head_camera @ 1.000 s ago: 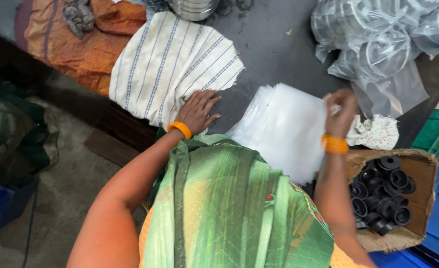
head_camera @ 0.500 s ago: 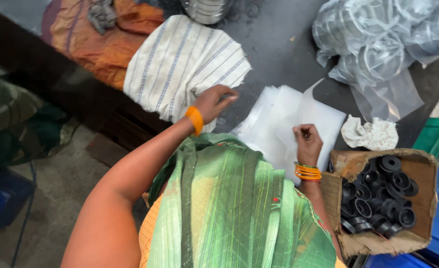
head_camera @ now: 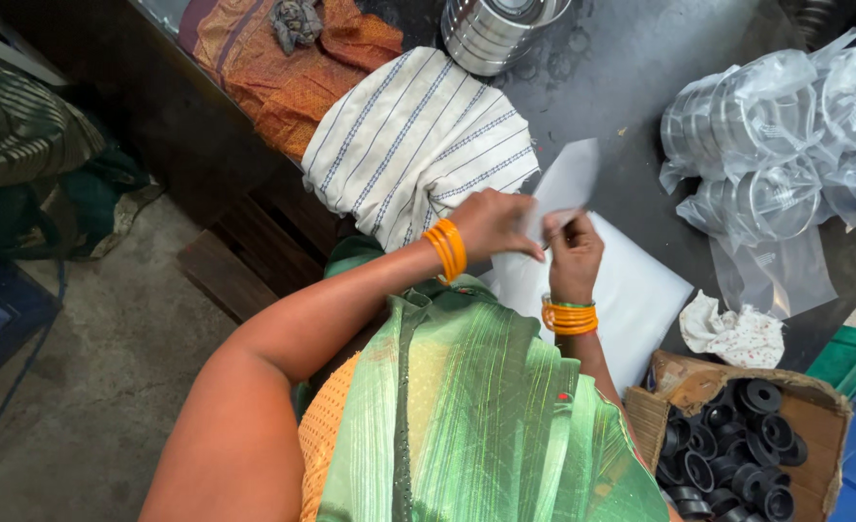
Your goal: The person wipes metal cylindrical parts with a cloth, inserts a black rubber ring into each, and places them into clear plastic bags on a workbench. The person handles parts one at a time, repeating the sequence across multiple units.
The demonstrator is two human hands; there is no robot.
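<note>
**Both hands up on one clear bag over a dark worktop**

Dark grey worktop (head_camera: 640,87) runs across the top of the head view, concrete floor off to the left. Bottom right there's a torn cardboard box (head_camera: 824,406) full of black ring-shaped parts (head_camera: 737,454), jumbled in loose. Top right sits a heap of clear bags (head_camera: 785,145) with round metal pieces inside, and a stack of steel tins (head_camera: 491,29) stands at the top edge. A striped cloth (head_camera: 413,145) lies folded near the bench edge.

Left hand (head_camera: 493,224) and right hand (head_camera: 571,249) are raised together, fingers pinched shut on a clear plastic bag (head_camera: 568,184) that sticks up between them. It's held just above the pile of flat bags (head_camera: 631,290) on the worktop. Both elbows bent, wrists close, orange bangles on each.
</note>
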